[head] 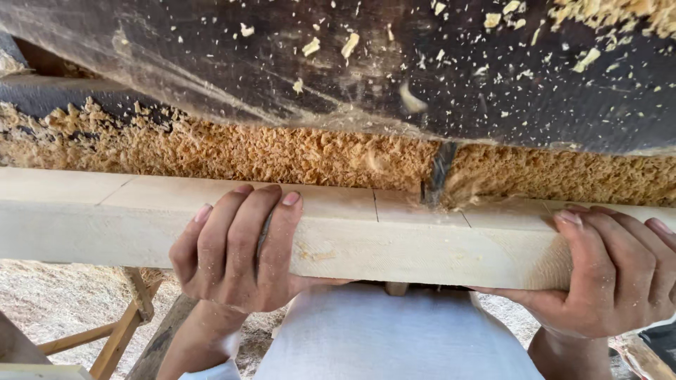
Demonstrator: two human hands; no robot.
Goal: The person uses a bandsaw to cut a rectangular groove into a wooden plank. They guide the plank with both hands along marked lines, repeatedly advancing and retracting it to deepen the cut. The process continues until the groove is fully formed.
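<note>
A long pale squared wooden beam runs across the view from left to right, with thin pencil lines drawn across its top. My left hand wraps over its near face at the middle, fingers curled onto the top. My right hand grips the beam's right end, fingers over the end grain. Just beyond the beam, a spinning saw blade stands blurred at the beam's far edge and throws up sawdust.
A dark, dusty machine surface strewn with wood chips fills the top. A thick bank of orange sawdust lies behind the beam. Wooden legs and sawdust-covered ground show lower left. My white garment is below.
</note>
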